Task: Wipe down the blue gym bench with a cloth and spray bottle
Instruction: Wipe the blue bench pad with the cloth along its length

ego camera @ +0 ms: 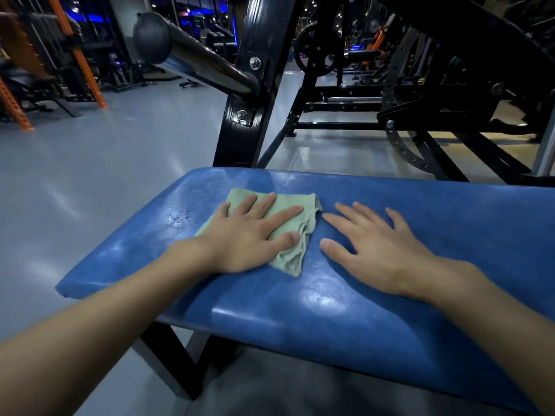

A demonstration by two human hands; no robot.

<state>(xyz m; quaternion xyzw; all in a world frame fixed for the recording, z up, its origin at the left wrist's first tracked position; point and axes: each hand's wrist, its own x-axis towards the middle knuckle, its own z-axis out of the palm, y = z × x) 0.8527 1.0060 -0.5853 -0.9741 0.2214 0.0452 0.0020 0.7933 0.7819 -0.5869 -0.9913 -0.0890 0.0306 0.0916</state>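
Mid-wipe: your left hand (246,235) presses the cloth (303,207) flat, right hand (375,250) rests spread on the tabletop (420,295); sweep left over the droplets (178,216).

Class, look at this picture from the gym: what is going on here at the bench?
A person is wiping a blue gym bench. The left hand presses flat on a green cloth spread on the pad, while the right hand rests open on the bare vinyl beside it. Small droplets sit on the pad just left of the cloth. No spray bottle is in view.
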